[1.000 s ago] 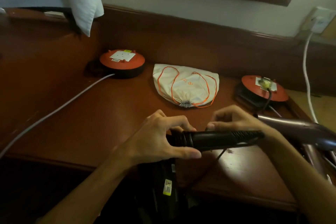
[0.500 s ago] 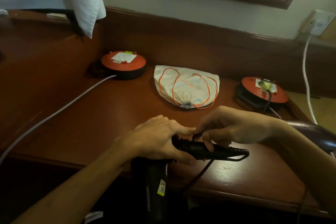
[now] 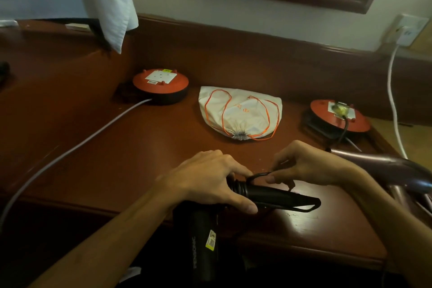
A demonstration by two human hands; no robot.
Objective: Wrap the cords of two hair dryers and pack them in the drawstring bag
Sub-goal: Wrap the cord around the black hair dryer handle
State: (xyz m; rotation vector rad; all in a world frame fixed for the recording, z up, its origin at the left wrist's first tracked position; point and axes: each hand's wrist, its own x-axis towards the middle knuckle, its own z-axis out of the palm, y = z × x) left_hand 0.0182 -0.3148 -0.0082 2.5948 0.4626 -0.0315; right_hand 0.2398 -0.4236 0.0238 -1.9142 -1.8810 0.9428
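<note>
dryer (image 3: pixel 233 208) black, at near desk (image 3: pixel 117 147) edge, handle lying level, body hanging below the edge. left hand (image 3: pixel 205 180) grip clasped round handle base. right hand (image 3: pixel 308 166) grip pinching cord (image 3: pixel 259 175) loop just above handle. bag (image 3: pixel 240 112) cinched, farther back mid-desk. second dryer (image 3: pixel 385 166) at right.

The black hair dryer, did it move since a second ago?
Yes. The black hair dryer has come down: its handle was level with the desk's top before, and now lies lower, near the front edge, further from the white bag.
</note>
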